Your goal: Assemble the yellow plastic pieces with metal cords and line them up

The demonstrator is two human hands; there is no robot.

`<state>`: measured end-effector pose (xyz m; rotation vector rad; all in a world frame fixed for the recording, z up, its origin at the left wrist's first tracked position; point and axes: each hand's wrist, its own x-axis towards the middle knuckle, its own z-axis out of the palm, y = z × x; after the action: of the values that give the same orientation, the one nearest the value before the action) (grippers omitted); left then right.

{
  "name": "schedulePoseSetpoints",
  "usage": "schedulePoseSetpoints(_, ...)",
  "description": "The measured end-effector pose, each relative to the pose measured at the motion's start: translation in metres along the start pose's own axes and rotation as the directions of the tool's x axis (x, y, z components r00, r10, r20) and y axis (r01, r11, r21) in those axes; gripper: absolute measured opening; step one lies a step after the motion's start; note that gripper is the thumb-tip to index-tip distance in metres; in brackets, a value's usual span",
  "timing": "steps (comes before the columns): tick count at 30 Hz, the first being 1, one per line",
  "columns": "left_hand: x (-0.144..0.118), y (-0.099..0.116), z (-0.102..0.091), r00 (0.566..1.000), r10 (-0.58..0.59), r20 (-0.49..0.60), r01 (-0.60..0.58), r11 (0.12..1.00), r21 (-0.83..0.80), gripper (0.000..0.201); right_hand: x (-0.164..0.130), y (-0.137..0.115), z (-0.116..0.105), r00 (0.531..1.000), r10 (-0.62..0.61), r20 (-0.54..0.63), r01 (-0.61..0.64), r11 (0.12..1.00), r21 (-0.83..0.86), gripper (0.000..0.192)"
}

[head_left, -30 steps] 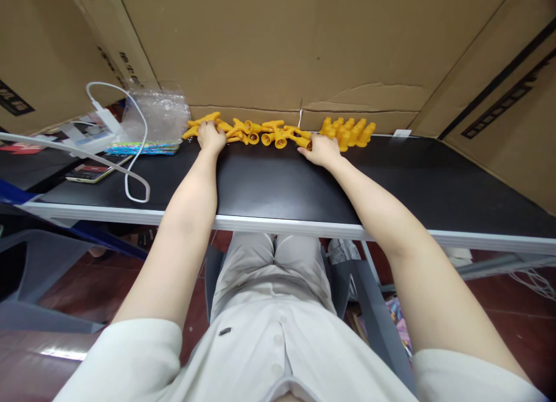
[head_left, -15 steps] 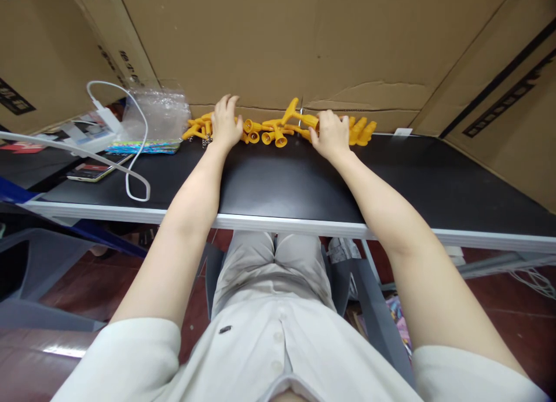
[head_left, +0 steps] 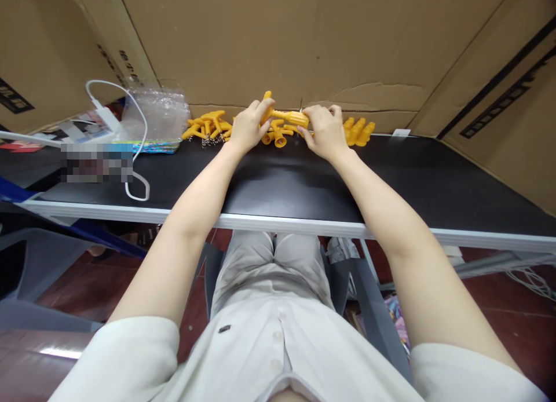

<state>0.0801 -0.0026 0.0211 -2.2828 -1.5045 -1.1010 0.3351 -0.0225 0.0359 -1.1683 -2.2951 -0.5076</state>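
Observation:
Both hands meet at the far edge of a black table, above a row of small yellow plastic parts. My left hand and my right hand together hold one yellow T-shaped part lifted a little off the table, the left at its crossbar end and the right at its ribbed shaft end. More loose yellow parts lie under the hands, and a bunch of yellow cone-shaped pieces stands just right of my right hand.
Cardboard walls close off the back and both sides. At the left are a clear plastic bag, a white charger and cable, and a blurred flat item. The table's white front edge is above my lap.
Both hands lifted from the row and came together at the middle. The right hand raised a yellow T-shaped part, and the left hand moved right and took hold of its other end.

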Motion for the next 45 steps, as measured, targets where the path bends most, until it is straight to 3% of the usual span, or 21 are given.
schedulePoseSetpoints(9,0.006,0.005,0.004,0.999,-0.018,0.038,0.025,0.983,-0.179,0.044,0.001,0.012,0.001,0.999,-0.004,-0.050,0.005,1.000,0.030,0.044)
schedulePoseSetpoints(13,0.008,0.006,0.005,0.984,-0.097,0.151,0.141,0.938,-0.316,0.035,0.003,0.019,0.003,0.999,-0.047,-0.028,0.047,0.999,0.005,0.039)
schedulePoseSetpoints(17,0.007,0.006,0.000,0.939,-0.179,0.294,0.285,0.883,-0.373,0.030,0.003,0.021,0.001,0.997,-0.068,0.028,0.069,0.997,-0.023,0.041)
schedulePoseSetpoints(20,0.004,0.013,-0.006,0.961,-0.151,0.232,0.218,0.929,-0.300,0.032,0.003,0.019,-0.002,0.997,-0.062,0.055,0.064,0.997,-0.035,0.042)
schedulePoseSetpoints(25,-0.002,0.030,-0.012,0.991,-0.079,0.111,0.083,0.996,-0.027,0.049,0.002,0.014,-0.001,0.996,-0.062,0.064,0.061,0.998,0.013,0.043)
schedulePoseSetpoints(30,-0.004,0.031,-0.007,0.999,0.038,0.029,-0.038,0.999,0.005,0.049,0.004,0.009,0.003,0.997,0.002,0.080,-0.006,0.999,0.047,0.044)
schedulePoseSetpoints(33,-0.003,0.029,-0.004,0.998,0.044,0.035,-0.044,0.999,-0.001,0.048,0.006,0.002,-0.001,0.992,0.038,0.117,-0.042,0.999,0.031,0.039)
schedulePoseSetpoints(39,0.001,0.038,-0.007,0.982,-0.127,0.142,0.151,0.974,-0.168,0.042,0.005,-0.009,-0.017,0.993,0.039,0.113,-0.026,0.993,-0.119,0.034)
schedulePoseSetpoints(45,0.003,0.045,-0.012,0.862,-0.300,0.410,0.444,0.835,-0.324,0.019,0.003,0.000,-0.012,0.998,-0.021,0.061,0.028,0.994,-0.106,0.042)
